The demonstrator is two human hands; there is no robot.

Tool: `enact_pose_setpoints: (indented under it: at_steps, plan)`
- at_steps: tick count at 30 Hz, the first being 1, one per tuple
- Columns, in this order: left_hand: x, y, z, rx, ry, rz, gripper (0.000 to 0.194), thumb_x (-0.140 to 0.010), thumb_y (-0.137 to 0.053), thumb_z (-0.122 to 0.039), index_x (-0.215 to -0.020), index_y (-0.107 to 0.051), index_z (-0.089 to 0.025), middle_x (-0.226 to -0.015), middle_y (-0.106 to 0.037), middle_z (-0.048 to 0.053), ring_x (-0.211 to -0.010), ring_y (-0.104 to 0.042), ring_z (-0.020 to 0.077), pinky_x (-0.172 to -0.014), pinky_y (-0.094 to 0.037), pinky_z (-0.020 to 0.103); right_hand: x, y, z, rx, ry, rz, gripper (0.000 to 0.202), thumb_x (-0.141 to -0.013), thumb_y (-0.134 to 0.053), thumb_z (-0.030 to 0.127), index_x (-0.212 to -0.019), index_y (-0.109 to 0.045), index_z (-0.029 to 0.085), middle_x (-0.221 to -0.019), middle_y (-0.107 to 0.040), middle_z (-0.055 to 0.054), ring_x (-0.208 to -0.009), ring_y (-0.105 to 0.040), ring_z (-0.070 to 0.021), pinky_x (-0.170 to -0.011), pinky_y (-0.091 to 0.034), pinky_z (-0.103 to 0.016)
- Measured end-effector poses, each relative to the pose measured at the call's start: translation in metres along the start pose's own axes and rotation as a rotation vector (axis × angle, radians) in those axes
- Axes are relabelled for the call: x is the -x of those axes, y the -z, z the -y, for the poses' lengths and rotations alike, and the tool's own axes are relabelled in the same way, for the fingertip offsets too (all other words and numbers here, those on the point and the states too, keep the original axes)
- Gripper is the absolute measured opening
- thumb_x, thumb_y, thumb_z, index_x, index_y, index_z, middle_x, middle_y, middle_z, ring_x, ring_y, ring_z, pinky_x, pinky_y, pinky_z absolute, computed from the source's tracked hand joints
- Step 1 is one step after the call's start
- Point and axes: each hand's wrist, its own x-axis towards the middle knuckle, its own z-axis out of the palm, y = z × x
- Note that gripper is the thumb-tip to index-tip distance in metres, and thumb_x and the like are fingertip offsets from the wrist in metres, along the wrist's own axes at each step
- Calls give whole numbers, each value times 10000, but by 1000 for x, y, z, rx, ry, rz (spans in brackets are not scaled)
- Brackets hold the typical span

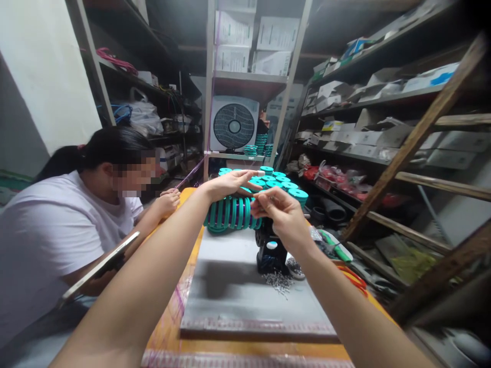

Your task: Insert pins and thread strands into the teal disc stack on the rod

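Over a row of teal spools (230, 213) lying on their sides, my left hand (233, 184) is held with its fingers stretched out. My right hand (278, 209) is just right of the row, its thumb and fingers pinched together; what they hold is too small to make out. Below my right hand stands a black device (270, 253) on a grey board (226, 301). Small silvery pieces (279, 282) lie in a pile at its foot. More teal spools (282, 183) stand stacked behind my hands.
A person (69, 225) in a white shirt sits at the left, near a phone (102, 266). A round dish (295, 268) and orange loops (352, 278) lie at the right. Behind stands a box fan (235, 125). A wooden ladder (418, 133) leans at the right.
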Motion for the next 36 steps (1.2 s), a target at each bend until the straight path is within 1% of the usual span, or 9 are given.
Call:
enact_pose_setpoints:
  at_steps: [4,9,14,19,22,25,28,33,36]
  plan:
    - [0,0,-1,-27,38,-6,541,-878,-466,-554,-1320,-516,-246,-1072,-718,111,-990,-678,235,-918,-492,368,42,-26,-22,162,-25,-82,213,-907,-511,382,-838,-597,199,-647,-613,5,-562,-587,-125,-528,-493,-248]
    - [2,-3,-3,-33,15,2,477,-911,-443,-498,-1299,-534,-237,-1017,-734,104,-987,-681,222,-916,-492,347,66,-44,-57,352,15,-94,214,-921,-466,280,-818,-629,189,-713,-631,-38,-626,-595,-152,-585,-468,-271]
    - [5,-5,-5,11,10,-46,519,-917,-420,-505,-1327,-502,-198,-1061,-717,143,-942,-695,220,-921,-489,372,74,-32,-33,424,86,79,182,-881,-555,270,-987,-695,223,-865,-723,-39,-671,-640,-155,-618,-476,-261]
    - [6,-3,-3,49,2,-70,560,-902,-393,-562,-1367,-457,-257,-1201,-661,142,-883,-700,216,-857,-514,376,23,-7,12,623,215,-149,234,-911,-506,319,-960,-714,225,-918,-725,-42,-822,-650,-177,-750,-470,-288]
    - [4,-2,-1,56,-39,-77,546,-895,-408,-568,-1360,-470,-288,-1277,-619,119,-875,-688,195,-810,-523,337,-27,-2,9,737,160,-91,172,-822,-615,325,-917,-736,247,-982,-712,-54,-909,-631,-217,-838,-448,-342]
    - [3,-2,0,72,-70,-77,545,-900,-430,-540,-1377,-456,-278,-1376,-538,115,-951,-666,198,-787,-523,297,-59,-5,-9,676,130,-53,102,-751,-669,282,-802,-744,237,-921,-719,-52,-877,-634,-221,-836,-449,-352]
    - [5,-3,-2,72,-77,-63,566,-901,-432,-532,-1411,-407,-287,-1431,-480,102,-999,-652,205,-795,-523,286,-65,-7,-20,561,100,-72,92,-754,-633,244,-721,-705,197,-819,-715,-51,-765,-636,-203,-759,-467,-342]
    - [6,-3,-4,63,-56,-49,580,-912,-365,-555,-1437,-355,-308,-1297,-608,102,-921,-679,207,-803,-537,324,-35,-9,-2,289,91,-75,200,-856,-535,390,-792,-571,203,-888,-699,-34,-761,-636,-150,-686,-489,-275]
    - [5,-3,-3,56,-42,-36,575,-916,-334,-567,-1422,-382,-299,-1233,-649,110,-924,-684,219,-820,-536,340,3,-19,3,82,35,-30,185,-865,-554,382,-789,-534,215,-748,-662,5,-683,-607,-122,-655,-479,-246]
